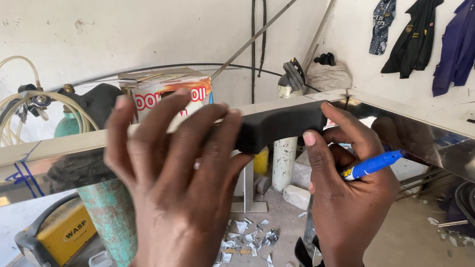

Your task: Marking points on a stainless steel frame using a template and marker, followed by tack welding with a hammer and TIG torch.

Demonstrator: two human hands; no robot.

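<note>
My left hand lies spread over a black block and presses it against the top edge of a shiny steel frame. My right hand steadies the block's right end with thumb and forefinger. It also holds a blue marker pen tucked in its fingers, tip pointing right. The steel frame turns a corner just right of the block and runs on toward the lower right.
A green gas cylinder stands behind the frame, with coiled hoses and a cardboard box above. A yellow welding machine sits lower left. Metal scraps litter the floor. Clothes hang on the right wall.
</note>
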